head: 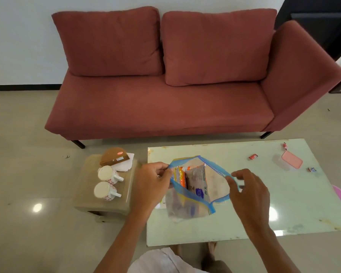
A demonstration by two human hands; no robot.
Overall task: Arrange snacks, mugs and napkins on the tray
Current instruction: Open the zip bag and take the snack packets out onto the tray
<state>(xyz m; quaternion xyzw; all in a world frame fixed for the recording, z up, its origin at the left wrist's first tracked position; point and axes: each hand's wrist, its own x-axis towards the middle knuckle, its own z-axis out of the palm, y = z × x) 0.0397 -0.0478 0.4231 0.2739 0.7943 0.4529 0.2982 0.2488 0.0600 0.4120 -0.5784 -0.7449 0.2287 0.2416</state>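
Head view: looks down over a glass tabletop [283, 203], with a red sofa [159, 99] beyond it on the tiled floor.
Zip bag: a clear zip bag [187, 205] with a blue rim is on the tabletop near its left edge, its mouth spread wide between the two hands.
Snacks: an orange packet [179, 175] and a grey packet [197, 179] stand side by side inside the bag.
Left hand: the left hand [156, 182] pinches the bag's left rim.
Right hand: the right hand [248, 190] curls at the right rim with the thumb against it; blur hides whether it grips.
Stool: a low stool [87, 201] is just left of the tabletop.
Mugs: a far mug [107, 174] and a near mug [104, 191] are close together on the stool.
Napkins: white napkins [125, 166] lie at the stool's far end under a brown piece [114, 157] with a red label.
Clutter: a pink-lidded container [290, 161], a red wrapper [253, 156] and a small wrapper [311, 169] lie well apart from the bag, at the tabletop's far right.
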